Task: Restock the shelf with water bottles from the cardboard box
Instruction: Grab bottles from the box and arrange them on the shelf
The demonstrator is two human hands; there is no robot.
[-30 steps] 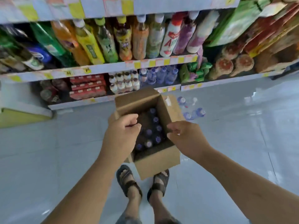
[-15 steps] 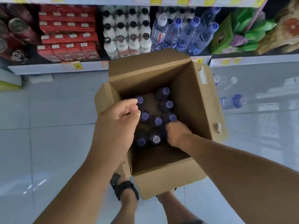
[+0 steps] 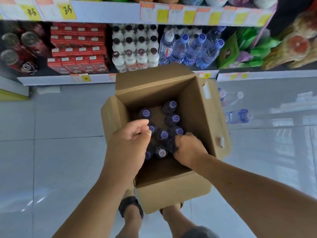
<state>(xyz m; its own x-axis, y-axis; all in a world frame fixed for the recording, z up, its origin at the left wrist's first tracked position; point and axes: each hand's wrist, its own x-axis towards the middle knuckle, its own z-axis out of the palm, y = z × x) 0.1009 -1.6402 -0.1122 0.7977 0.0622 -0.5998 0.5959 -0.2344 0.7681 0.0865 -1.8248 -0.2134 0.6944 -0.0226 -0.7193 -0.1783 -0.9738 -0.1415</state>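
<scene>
Hands reach down into an open cardboard box (image 3: 173, 191) standing on the tiled floor at the frame's centre. Purple-capped water bottles (image 3: 172, 119) stand upright inside, clustered toward the box's far half; the near part of its floor is bare. The right hand (image 3: 187, 149), at 4 o'clock of the cluster, curls its fingers around a bottle neck. The left hand (image 3: 130, 143), at 8 o'clock, hovers loosely curled with thumb and fingertips near a cap; whether it grips is unclear. At 12 o'clock the bottom shelf (image 3: 65, 79) already carries several water bottles. Two more lie on the floor at 3 o'clock. Restocking looks partly done, with roughly nine bottles left.
</scene>
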